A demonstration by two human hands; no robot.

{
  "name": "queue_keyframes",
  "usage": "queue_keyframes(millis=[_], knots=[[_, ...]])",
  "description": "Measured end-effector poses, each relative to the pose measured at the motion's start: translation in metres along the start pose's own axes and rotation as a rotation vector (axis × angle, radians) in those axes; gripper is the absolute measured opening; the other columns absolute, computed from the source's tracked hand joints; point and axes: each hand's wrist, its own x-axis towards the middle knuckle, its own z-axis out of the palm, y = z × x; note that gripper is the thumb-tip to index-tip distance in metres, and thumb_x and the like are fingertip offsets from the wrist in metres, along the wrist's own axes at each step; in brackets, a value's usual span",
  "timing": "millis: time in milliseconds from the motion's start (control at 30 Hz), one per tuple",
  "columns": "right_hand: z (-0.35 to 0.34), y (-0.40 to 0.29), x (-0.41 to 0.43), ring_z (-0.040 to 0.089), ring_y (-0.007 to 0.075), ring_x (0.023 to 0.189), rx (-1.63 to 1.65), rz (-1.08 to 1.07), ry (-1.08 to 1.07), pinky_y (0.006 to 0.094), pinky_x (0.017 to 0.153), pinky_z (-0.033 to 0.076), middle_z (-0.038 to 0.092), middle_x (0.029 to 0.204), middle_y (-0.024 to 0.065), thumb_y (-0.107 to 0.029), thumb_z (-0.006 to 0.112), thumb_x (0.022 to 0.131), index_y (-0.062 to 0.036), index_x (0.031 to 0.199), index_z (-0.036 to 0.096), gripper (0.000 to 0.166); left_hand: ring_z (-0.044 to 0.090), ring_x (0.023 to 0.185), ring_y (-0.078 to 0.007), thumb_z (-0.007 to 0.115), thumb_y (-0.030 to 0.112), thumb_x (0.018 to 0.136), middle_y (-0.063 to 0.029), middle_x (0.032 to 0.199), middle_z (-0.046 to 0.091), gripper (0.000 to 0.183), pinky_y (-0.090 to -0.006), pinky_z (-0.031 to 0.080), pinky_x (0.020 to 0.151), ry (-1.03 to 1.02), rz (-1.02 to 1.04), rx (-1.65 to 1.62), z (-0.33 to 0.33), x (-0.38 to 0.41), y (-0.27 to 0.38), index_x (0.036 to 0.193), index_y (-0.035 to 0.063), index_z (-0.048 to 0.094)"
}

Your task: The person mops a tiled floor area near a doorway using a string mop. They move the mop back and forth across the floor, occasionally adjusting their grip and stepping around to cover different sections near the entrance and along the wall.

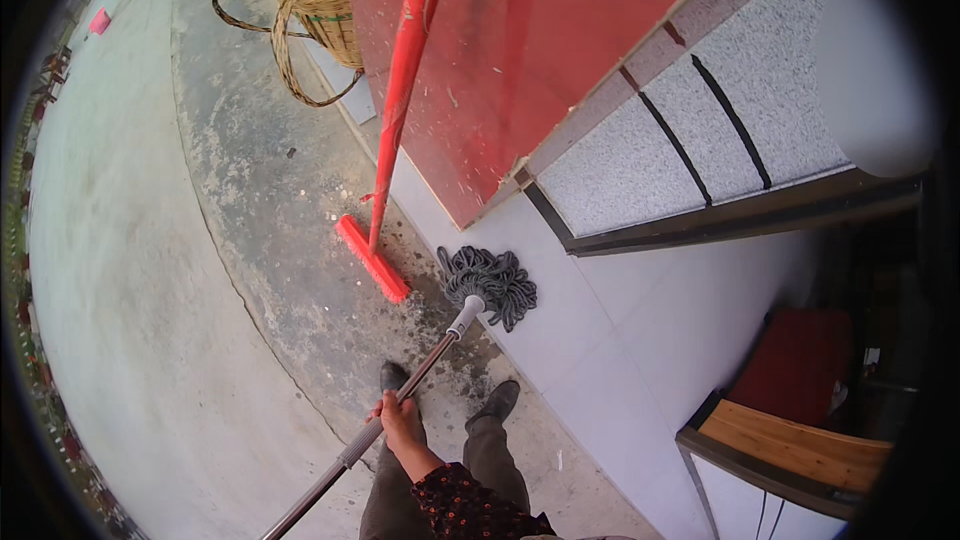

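My right hand [400, 424] is wrapped around the grey grip [361, 444] of a string mop, in front of my legs. The mop's metal pole [429, 366] runs from the lower left up to a grey plastic socket [466, 315]. Dark grey looped strands of the mop head [495, 286] spread over the edge of the white tiled step and partly hang above the concrete. Left of it, a red broom [373, 259] stands with its bristles on the concrete and its handle rising past the red panel. My left hand is out of view.
A red panel [480, 52] and a speckled tiled wall [630, 157] stand above the tiled step [592, 360]. A woven basket [326, 19] with looped straps sits beyond. Wood-topped furniture [802, 442] is at right. My shoes [496, 399] are on stained concrete [255, 187].
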Motion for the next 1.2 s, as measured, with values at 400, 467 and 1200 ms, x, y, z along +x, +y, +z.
queue_keyframes(millis=[400, 467, 1200], knots=[[-0.246, 0.022, -0.059, 0.048, 0.0222, 0.049, 0.411, 0.175, 0.703, 0.0459, 0.049, 0.050, 0.047, 0.063, 0.0101, -0.011, 0.048, 0.085, -0.0011, 0.078, 0.041, 0.013, 0.058, 0.061, -0.0356, 0.072, 0.038, 0.069, -0.0130, 0.062, 0.059, 0.033, -0.0441, 0.047, 0.054, -0.179, 0.494, 0.408, -0.004, 0.062, 0.147, 0.064, 0.0090, 0.058], [-0.336, 0.037, -0.073, 0.043, 0.0221, 0.047, 0.510, 0.347, 0.780, 0.0437, 0.047, 0.047, 0.043, 0.059, 0.0092, -0.006, 0.047, 0.085, 0.0017, 0.082, 0.036, 0.014, 0.060, 0.055, -0.0349, 0.069, 0.033, 0.071, -0.0151, 0.055, 0.058, 0.031, -0.0437, 0.047, 0.051, -0.297, 0.669, 0.541, 0.006, 0.066, 0.233, 0.066, 0.0040, 0.059], [-0.359, -0.315, 0.033, 0.051, 0.0152, 0.063, 0.629, -0.624, 0.272, 0.0334, 0.054, 0.047, 0.051, 0.074, 0.0033, -0.010, 0.059, 0.083, -0.0080, 0.083, 0.049, 0.010, 0.058, 0.062, -0.0402, 0.068, 0.045, 0.074, -0.0204, 0.060, 0.058, 0.042, -0.0450, 0.046, 0.055, 0.035, 0.413, 0.142, 0.062, 0.085, 0.285, 0.070, 0.0039, 0.063]])
